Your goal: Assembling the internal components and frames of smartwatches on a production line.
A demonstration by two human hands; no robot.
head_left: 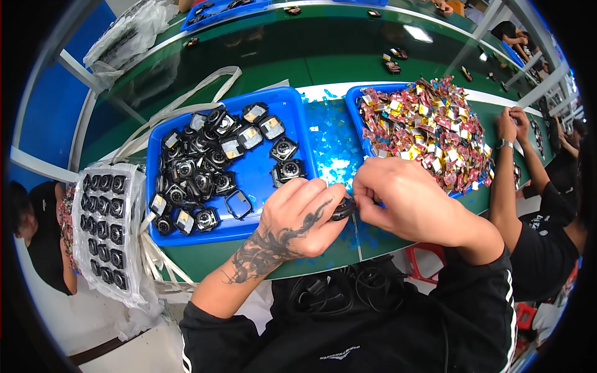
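Between my hands, over the table's near edge, is a small black watch case (341,210). My left hand (303,217) is closed around it, its tattooed back turned up. The fingers of my right hand (398,196) are pinched together at the case's right side; whatever is between those fingertips is hidden. To the left, a blue tray (258,177) holds many black watch cases (202,180), some with pale square faces. On the right, another blue tray (353,102) is heaped with small red boards (429,127) bearing white and yellow tabs.
Blue film scraps (333,143) lie between the trays. A clear blister tray (112,230) of watch cases stands at the left. Beyond runs a green conveyor belt (267,53) with scattered parts. A co-worker's arms (509,168) are at the right; another person sits at the far left.
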